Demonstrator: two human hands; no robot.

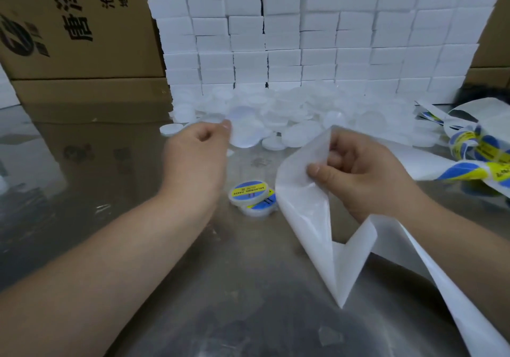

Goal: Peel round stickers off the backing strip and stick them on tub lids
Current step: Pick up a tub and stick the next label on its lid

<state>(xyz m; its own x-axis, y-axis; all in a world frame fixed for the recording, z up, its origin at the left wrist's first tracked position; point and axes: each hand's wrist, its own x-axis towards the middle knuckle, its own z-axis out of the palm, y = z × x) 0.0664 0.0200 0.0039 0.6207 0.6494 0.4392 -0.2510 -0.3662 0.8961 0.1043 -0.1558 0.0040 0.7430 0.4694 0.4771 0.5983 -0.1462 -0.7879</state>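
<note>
Curling up between the hands, the white backing strip (pixel 303 199) showed a bare stretch, folded into a sharp crease low down and running off toward the lower right corner. The right hand (pixel 367 174) gripped it near its upper edge, thumb pressed on the front and the other fingers (pixel 335 160) curled behind. Just left of the strip, two labelled lids (pixel 249 191) lay overlapping on the worktop (pixel 248 279), their round blue and yellow stickers facing up. Beyond them the left hand (pixel 198 152) reached forward with its fingers curled in, thumb and forefinger pinching the rim of a blank lid (pixel 244 133) at the near edge of a pile of translucent lids (pixel 298 111); blur softened that contact. At the far right lay a tangle (pixel 483 147) of strip printed blue and yellow. Behind the pile rose a wall of stacked white blocks (pixel 303 39), with cardboard boxes (pixel 69 25) on the left.
</note>
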